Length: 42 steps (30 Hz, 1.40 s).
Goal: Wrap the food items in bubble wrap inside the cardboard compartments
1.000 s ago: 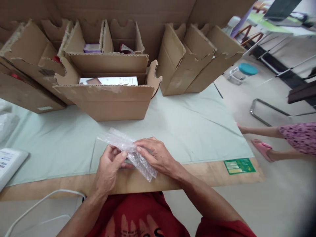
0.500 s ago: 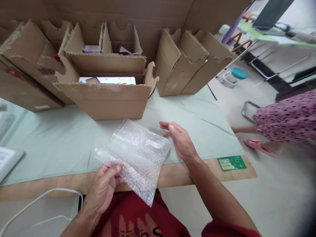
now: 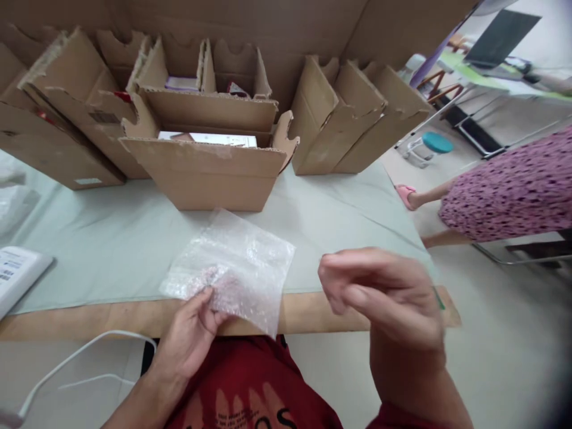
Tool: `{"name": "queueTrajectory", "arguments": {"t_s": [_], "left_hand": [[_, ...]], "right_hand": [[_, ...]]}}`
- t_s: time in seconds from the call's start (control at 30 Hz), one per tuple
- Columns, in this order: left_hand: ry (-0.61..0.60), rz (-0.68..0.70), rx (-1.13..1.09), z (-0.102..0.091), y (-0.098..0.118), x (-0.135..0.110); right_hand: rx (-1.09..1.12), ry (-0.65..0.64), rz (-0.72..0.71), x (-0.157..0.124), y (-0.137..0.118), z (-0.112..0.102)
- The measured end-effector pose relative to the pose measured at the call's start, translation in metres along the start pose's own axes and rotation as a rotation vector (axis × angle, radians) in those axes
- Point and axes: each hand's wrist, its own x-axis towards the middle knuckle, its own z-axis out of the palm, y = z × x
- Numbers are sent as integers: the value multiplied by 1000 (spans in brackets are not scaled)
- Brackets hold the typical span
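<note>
A clear piece of bubble wrap (image 3: 250, 256) lies slanted over the table's front edge, its far corner near a cardboard box. My left hand (image 3: 196, 328) is closed on its near-left side, thumb on top and the fingers underneath, partly seen through the plastic. Raised close to the camera, to the right of the bubble wrap and apart from it, is my right hand (image 3: 384, 298). Its fingers are curled inward, slightly blurred, and nothing shows between them.
Behind the wrap stands an open cardboard box (image 3: 223, 179) with a white box (image 3: 210, 139) inside. More cardboard bins (image 3: 330, 125) line the back. A white device (image 3: 20, 274) sits at left, plastic packaging (image 3: 15, 202) beyond it. A person in a pink patterned skirt (image 3: 504, 185) stands at right.
My right hand has left the bubble wrap's right side, rising toward the camera with its fingers curling. The bubble wrap in my left hand has shifted slightly left. The person at right has changed stance.
</note>
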Motion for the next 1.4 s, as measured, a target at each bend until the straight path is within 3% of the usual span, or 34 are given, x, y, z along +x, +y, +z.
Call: {"name": "queueTrajectory", "arguments": {"t_s": [0.1,0.2,0.3,0.4,0.47,0.53,0.63,0.7,0.8,0.93,1.0,1.07,1.13,1.23,1.33,1.4], "left_hand": [[-21,-10,-100,2,-7,2],[-148,-125,-54,-6,-14,-4],[-358,-268,190,-23,-10,-21],[-498,-298,532,-33,2,-39],[-440,-63,745,-31,11,-41],[-309,365,924,-25,19,-32],[-202,947,1168,-22,26,-6],[-202,1146,1336,-27,26,11],[-185,1247,1533,-39,19,24],[-152,1250,1696,-49,13,22],[-164,1255,1723,-50,13,20],[-198,1259,1725,-50,16,19],[-230,1260,1735,-50,20,20],[-255,1260,1755,-53,25,21],[-264,1294,1751,-59,34,21],[-282,1320,1737,-64,42,19]], "right_hand": [[-213,-5,10,-1,32,18],[-410,-102,-42,-2,58,37],[-511,-261,-56,2,78,46],[-528,-260,-51,10,90,46],[-519,-272,-68,13,88,43],[-466,-235,-95,13,73,38],[-246,-30,-147,10,29,24],[-89,-53,-221,10,1,16],[-11,-228,-325,16,-10,12],[-432,-301,-190,20,32,21],[-642,-423,-151,12,56,27],[-701,-516,-153,0,72,32],[-707,-514,-163,-12,81,38],[-708,-385,-195,-19,88,44],[-499,-287,-182,-14,87,41],[-289,-301,-70,-9,83,32]]}}
